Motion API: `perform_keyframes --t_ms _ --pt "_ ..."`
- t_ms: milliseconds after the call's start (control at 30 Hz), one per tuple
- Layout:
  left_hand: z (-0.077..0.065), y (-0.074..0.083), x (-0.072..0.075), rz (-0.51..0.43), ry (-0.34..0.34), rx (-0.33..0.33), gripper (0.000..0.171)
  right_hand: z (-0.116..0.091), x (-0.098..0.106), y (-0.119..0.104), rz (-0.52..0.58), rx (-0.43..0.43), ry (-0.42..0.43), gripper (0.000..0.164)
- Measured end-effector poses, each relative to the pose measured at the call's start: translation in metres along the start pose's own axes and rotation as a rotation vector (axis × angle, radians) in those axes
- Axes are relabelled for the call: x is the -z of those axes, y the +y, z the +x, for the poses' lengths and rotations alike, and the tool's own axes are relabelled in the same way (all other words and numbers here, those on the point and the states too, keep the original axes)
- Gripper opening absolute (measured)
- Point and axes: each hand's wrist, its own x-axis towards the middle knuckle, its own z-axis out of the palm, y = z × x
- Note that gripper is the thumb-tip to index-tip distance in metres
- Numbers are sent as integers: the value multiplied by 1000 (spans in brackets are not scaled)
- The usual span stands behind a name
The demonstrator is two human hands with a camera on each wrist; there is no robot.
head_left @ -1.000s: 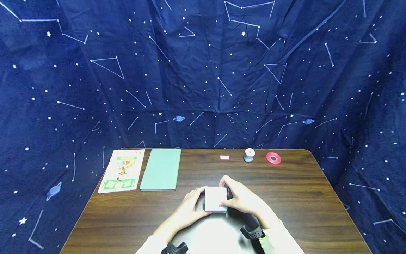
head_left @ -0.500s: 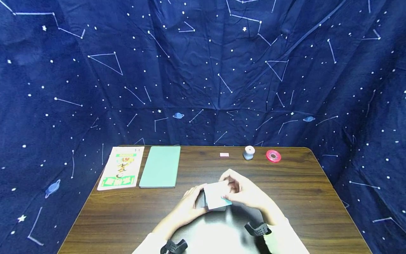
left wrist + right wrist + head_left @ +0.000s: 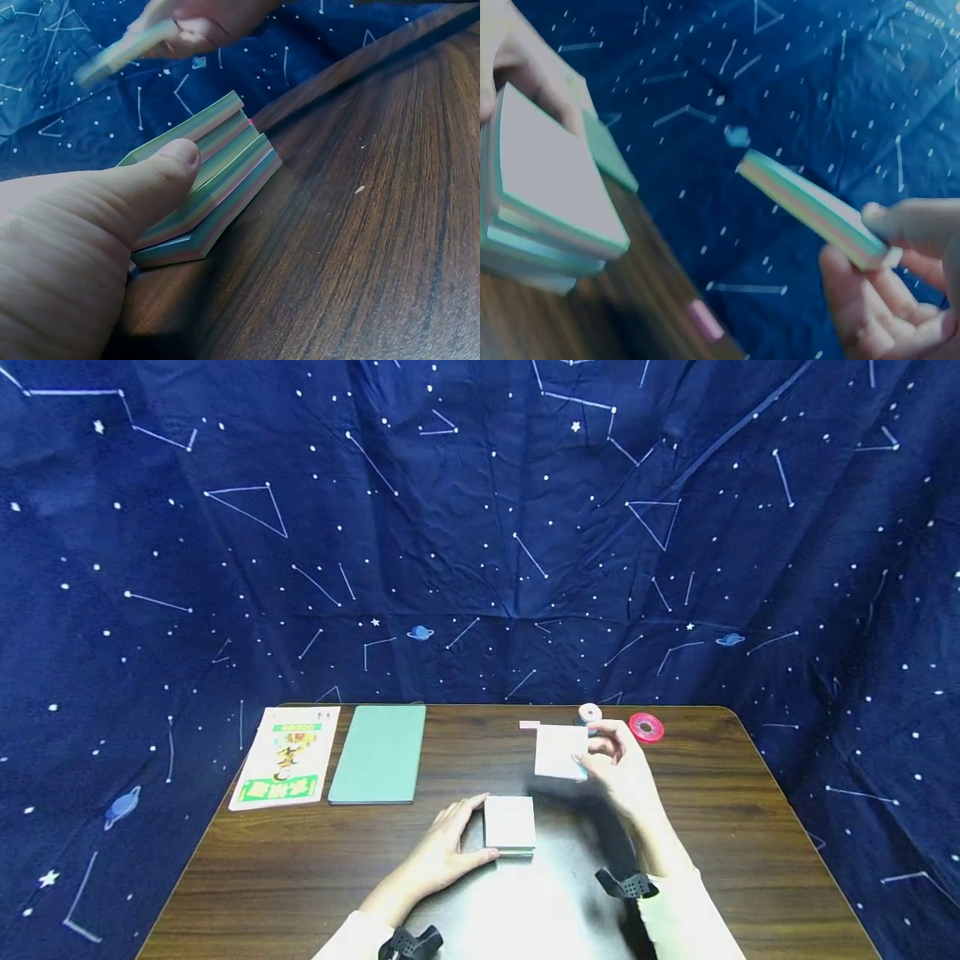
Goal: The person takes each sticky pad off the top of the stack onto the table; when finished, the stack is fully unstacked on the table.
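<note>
A stack of square note pads with striped, many-coloured edges stands on the dark wood table. My left hand grips its left side, thumb at the near edge; in the left wrist view the thumb lies along the stacked layers, which sit slightly out of line. My right hand holds one note pad beyond the stack and to its right. Thumb and fingers pinch this pad by one end in the right wrist view, where its edge shows bands of yellow, pink and green.
At the back lie a small pink-and-white block, a white spool-shaped thing partly behind the right hand, and a red ring. A green notebook and a printed booklet lie left. A starry blue curtain hangs behind.
My right hand has lifted the top note pad off the stack and carried it away toward the back right. The left hand has stayed at the stack.
</note>
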Motion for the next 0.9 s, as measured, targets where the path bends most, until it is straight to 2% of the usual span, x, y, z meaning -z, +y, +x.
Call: perform_keyframes --t_ms 100,200,400,667,900 --pt "0 0 2 2 3 3 91 5 4 12 -27 -103 73 51" --pt "-1 -1 3 12 7 6 90 9 7 27 -23 -188 105 51" --pt "0 -3 2 28 5 3 91 11 11 47 -13 -278 126 51" --pt "2 -1 0 11 -13 -3 92 8 15 64 -48 -315 121 54" --pt "1 -1 2 3 -27 16 91 7 8 72 -215 -266 111 49"
